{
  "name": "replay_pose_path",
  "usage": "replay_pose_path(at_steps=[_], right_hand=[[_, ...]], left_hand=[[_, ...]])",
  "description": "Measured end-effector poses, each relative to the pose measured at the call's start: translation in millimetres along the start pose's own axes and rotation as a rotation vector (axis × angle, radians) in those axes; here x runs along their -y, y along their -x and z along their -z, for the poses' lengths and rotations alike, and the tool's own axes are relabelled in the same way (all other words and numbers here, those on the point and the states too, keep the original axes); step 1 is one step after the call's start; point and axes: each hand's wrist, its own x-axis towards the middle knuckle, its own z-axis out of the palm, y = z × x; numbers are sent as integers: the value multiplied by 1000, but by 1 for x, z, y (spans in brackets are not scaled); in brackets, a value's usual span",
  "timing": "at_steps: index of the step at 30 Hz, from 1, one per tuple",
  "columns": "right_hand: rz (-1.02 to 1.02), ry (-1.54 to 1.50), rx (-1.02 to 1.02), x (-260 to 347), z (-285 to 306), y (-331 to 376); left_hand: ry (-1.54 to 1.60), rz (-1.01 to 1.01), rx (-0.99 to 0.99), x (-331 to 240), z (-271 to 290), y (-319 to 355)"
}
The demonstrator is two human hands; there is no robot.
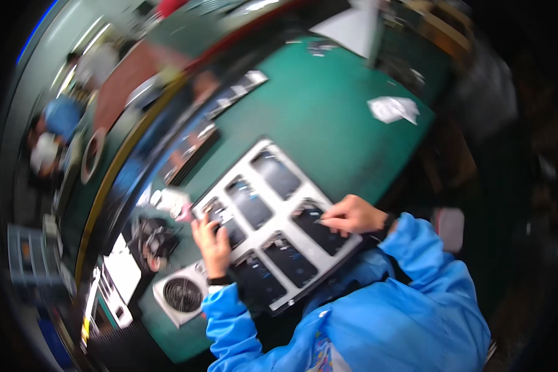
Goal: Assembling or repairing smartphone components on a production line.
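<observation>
A white tray (283, 218) with several rectangular compartments lies tilted at the bench's near edge, close to my body. Dark, flat panels, like phone screens, fill the compartments; one such panel (249, 203) shows a bluish sheen. At the tray's left side is my left hand (213, 243), fingers extended and apart, over the corner of a panel with small parts along its end (224, 218). My right hand (352, 216) reaches over the rightmost panel (319, 230), thumb and forefinger pinched together at its edge. Whatever lies between them is too small and blurred to name.
The green bench top (304, 111) carries a crumpled white sheet (393, 110) at far right. Left of the tray stand a small square fan (183, 295) and a dark bundle (153, 239). A rail (127, 149) borders the bench; people (62, 118) sit beyond it.
</observation>
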Motion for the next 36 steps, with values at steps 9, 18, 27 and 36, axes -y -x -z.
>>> replay_pose_path(at_steps=[9, 18, 27, 36], right_hand=[[435, 1, -632, -52, 9, 140], [-693, 67, -840, -264, -55, 434], [-1338, -301, -1159, -272, -171, 576], [-865, 168, -1201, -334, -83, 592]], left_hand=[[153, 24, 142, 33, -7, 7], [-9, 42, 136, 102, 2, 5], [145, 84, 3, 8, 6, -4], [302, 137, 29, -27, -12, -6]])
